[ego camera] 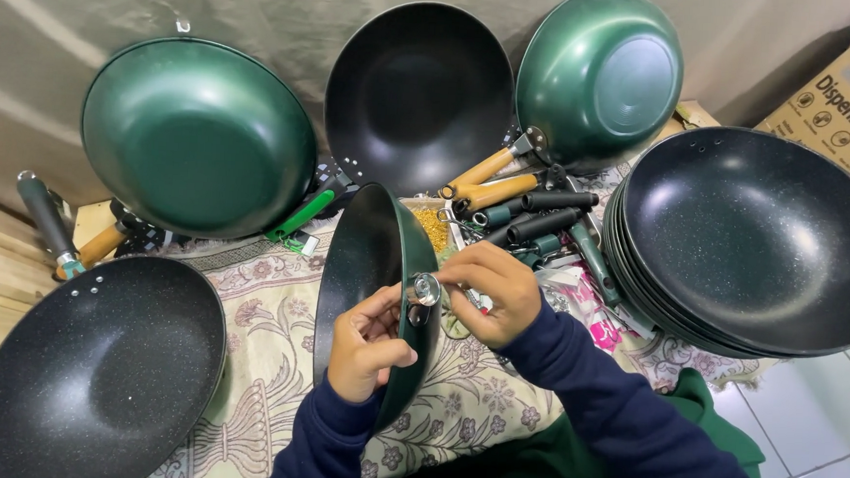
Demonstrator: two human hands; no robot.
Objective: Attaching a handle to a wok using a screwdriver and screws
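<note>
I hold a green wok (370,265) on edge in front of me, its black inside facing left. My left hand (366,343) grips its rim near a metal handle bracket (424,290). My right hand (490,291) pinches that round silvery fitting at the rim from the right. Both sleeves are dark blue.
A stack of black woks (755,237) sits at the right, a single black wok (89,367) at lower left. Two green woks (197,140) and a black one (418,93) lean on the wall. Loose handles (533,211), a tray of brass screws (432,226) and a cardboard box (849,96) lie behind.
</note>
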